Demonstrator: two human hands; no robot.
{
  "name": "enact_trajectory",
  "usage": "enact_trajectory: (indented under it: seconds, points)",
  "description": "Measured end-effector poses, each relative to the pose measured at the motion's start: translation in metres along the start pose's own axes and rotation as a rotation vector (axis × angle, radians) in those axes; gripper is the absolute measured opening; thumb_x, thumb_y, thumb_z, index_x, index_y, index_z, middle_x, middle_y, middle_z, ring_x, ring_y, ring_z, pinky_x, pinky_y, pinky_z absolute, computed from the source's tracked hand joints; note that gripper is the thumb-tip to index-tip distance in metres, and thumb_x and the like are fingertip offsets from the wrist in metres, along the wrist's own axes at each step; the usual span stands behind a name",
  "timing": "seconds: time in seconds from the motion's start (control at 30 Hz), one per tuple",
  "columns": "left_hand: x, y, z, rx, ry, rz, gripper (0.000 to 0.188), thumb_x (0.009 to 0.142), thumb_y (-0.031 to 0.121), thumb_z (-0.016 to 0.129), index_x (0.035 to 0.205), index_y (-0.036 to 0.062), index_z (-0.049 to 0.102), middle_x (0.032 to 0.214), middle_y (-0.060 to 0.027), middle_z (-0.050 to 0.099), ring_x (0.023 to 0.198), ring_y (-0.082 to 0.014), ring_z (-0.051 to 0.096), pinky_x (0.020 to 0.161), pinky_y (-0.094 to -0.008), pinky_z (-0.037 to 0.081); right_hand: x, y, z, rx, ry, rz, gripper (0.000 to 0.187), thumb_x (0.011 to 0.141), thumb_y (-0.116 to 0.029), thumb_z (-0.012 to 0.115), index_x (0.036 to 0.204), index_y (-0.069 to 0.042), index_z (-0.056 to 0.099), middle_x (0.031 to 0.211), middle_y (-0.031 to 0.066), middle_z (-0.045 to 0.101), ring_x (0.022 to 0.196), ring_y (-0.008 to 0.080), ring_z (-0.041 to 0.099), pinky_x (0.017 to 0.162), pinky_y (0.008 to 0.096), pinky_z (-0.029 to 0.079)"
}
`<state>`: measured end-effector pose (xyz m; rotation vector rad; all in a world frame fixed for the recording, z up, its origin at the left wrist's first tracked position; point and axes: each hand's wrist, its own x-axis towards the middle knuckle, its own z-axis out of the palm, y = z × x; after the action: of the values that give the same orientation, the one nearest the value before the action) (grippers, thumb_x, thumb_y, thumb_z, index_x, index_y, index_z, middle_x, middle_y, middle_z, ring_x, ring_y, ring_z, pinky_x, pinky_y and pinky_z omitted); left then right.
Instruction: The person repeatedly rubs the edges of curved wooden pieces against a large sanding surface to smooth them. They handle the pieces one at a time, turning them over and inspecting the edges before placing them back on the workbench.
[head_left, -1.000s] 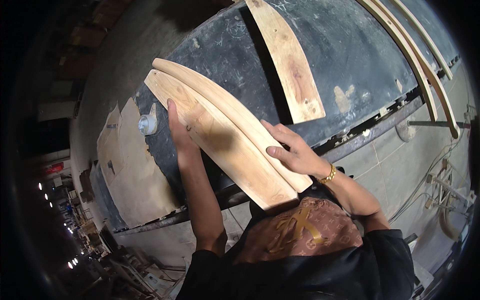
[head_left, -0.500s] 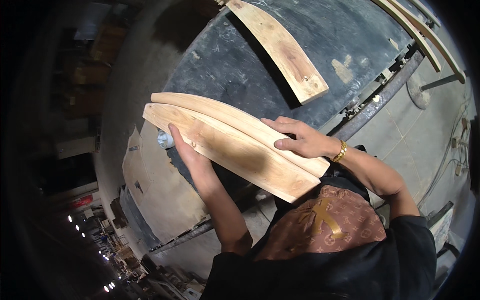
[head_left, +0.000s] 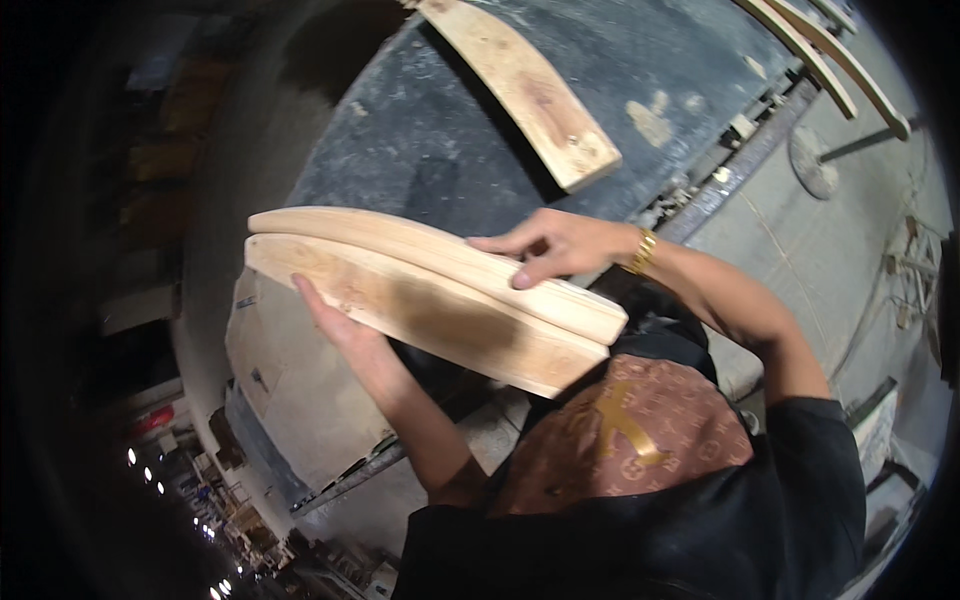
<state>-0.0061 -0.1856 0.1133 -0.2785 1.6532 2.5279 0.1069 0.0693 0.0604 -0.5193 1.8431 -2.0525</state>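
Two curved, pale wooden pieces lie side by side in my hands, tilted down toward the right above the table. My left hand (head_left: 345, 325) grips the nearer piece (head_left: 430, 310), its thumb on the lower edge and the other fingers hidden beneath. The farther piece (head_left: 370, 230) has a rounded edge, and my right hand (head_left: 565, 245), with a gold band at the wrist, pinches it near its right end. Beyond them, a third curved wooden piece (head_left: 530, 90) rests on the dark worktable (head_left: 400, 140).
A tan sheet (head_left: 290, 390) covers the near left part of the table. Along the table's right side runs a metal rail (head_left: 730, 175) with scraps beside it. Slim curved wooden parts (head_left: 810, 50) stand at the far right, near a round metal base (head_left: 815, 165) on the floor.
Both held pieces have shifted left in the view and lie slightly flatter, my hands moving with them. The table and the third piece also appear farther left, as the view has turned.
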Motion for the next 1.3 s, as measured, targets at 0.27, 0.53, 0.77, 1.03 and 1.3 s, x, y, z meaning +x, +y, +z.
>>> enact_trajectory:
  seconds: [0.27, 0.53, 0.77, 1.03, 1.3]
  points:
    - [0.001, -0.011, -0.009, 0.055, 0.005, -0.019, 0.059, 0.092, 0.047, 0.032, 0.136, 0.0075, 0.029, 0.133, -0.0156, 0.039, 0.119, -0.0308, 0.042, 0.096, -0.0451, 0.04, 0.012, 0.035, 0.0, 0.208, -0.043, -0.07, 0.063, 0.08, -0.024, 0.066, 0.132, -0.004, 0.037, 0.113, 0.0084, 0.06, 0.095, 0.0077, 0.054, 0.086, 0.0237, 0.041]
    - [0.002, -0.015, -0.03, 0.074, 0.022, -0.023, 0.059, 0.092, 0.047, 0.031, 0.135, 0.0077, 0.03, 0.133, -0.0141, 0.039, 0.118, -0.0301, 0.043, 0.096, -0.0439, 0.04, 0.013, 0.035, 0.006, 0.153, -0.043, -0.059, 0.061, 0.081, -0.027, 0.064, 0.132, -0.006, 0.039, 0.111, 0.0062, 0.061, 0.094, 0.0073, 0.052, 0.085, 0.0247, 0.041]
    - [-0.008, -0.013, -0.042, 0.004, -0.043, 0.028, 0.063, 0.091, 0.049, 0.034, 0.137, 0.0055, 0.026, 0.136, -0.0151, 0.034, 0.122, -0.0298, 0.038, 0.1, -0.043, 0.035, 0.008, 0.027, 0.021, 0.016, 0.032, -0.061, 0.058, 0.083, -0.029, 0.059, 0.133, -0.007, 0.038, 0.117, 0.0116, 0.058, 0.097, 0.0126, 0.053, 0.086, 0.0272, 0.041]
    - [-0.042, 0.017, 0.006, 0.151, 0.158, 0.241, 0.068, 0.091, 0.053, 0.03, 0.138, 0.004, 0.023, 0.136, -0.0154, 0.033, 0.125, -0.028, 0.034, 0.103, -0.0387, 0.029, -0.01, -0.019, 0.034, -0.351, 0.094, -0.358, 0.057, 0.081, -0.02, 0.057, 0.132, -0.002, 0.037, 0.108, 0.0216, 0.057, 0.088, 0.0331, 0.06, 0.077, 0.0356, 0.048]
    - [-0.06, 0.038, 0.005, 0.039, 0.211, 0.314, 0.069, 0.09, 0.054, 0.031, 0.138, 0.004, 0.024, 0.137, -0.014, 0.032, 0.125, -0.0269, 0.034, 0.102, -0.0383, 0.029, -0.014, -0.037, 0.041, -0.381, 0.089, -0.529, 0.058, 0.076, -0.01, 0.063, 0.128, 0.001, 0.041, 0.107, 0.0217, 0.057, 0.082, 0.0312, 0.061, 0.071, 0.0334, 0.049]
